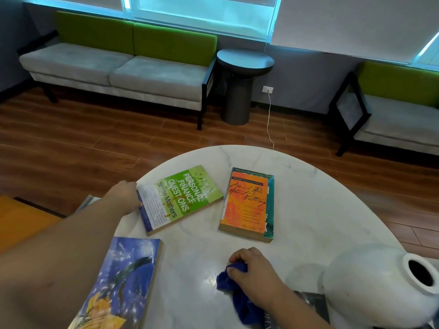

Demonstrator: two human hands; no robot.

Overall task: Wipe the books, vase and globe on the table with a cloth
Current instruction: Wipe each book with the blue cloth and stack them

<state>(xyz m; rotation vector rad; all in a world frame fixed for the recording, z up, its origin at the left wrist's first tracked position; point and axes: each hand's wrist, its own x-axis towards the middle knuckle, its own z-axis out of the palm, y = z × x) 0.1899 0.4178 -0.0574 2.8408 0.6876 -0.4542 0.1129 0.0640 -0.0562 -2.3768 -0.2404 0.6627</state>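
Where right grip [256, 276] clamps: crumpled blue fabric cloth [244, 305], soft, light.
Green paperback book [183, 198]: stiff, light; left grip [124, 198] holds its edge.

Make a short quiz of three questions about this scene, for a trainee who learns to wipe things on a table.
1. True or false: the right hand holds the blue cloth on the table.
2. Which book does the left hand hold by its edge?
A. the green book
B. the orange book
C. the blue book
3. Short answer: the task names books, a vase and a globe. Which of these is not in view?

Key: 1 true; 2 A; 3 the globe.
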